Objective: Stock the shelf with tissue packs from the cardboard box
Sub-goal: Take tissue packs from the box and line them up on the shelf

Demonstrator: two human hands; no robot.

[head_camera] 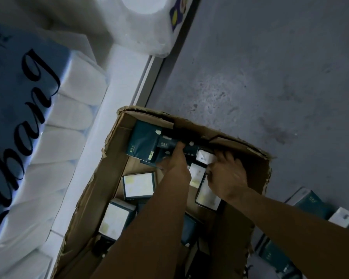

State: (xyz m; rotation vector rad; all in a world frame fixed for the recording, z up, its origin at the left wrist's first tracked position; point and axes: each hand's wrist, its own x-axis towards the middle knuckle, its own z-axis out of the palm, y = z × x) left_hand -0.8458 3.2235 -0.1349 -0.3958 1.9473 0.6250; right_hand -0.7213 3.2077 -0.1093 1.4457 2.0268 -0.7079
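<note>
- hands first: my left hand (174, 164) reaches into the far end of the cardboard box (109, 178), fingers curled round a dark tissue pack (186, 151) and pinching it.
- my right hand (227, 178) sits just beside it, fingers bent onto a white-faced pack (205, 157); whether they close under it i cannot tell.
- more packs lie loose in the box, one flat white-faced one (138, 185) on the left and a dark green one (144, 142) at the far corner; a few more lie on the grey floor (270, 77) at the near right (310, 202).
- the shelf edge (117, 91) runs along the left, carrying large wrapped paper rolls (65, 137).
- i judge these packs light, soft and squashy, with film that looks slippery, so i would take each across its short sides, thumb opposite fingers, not by the flat face.
</note>
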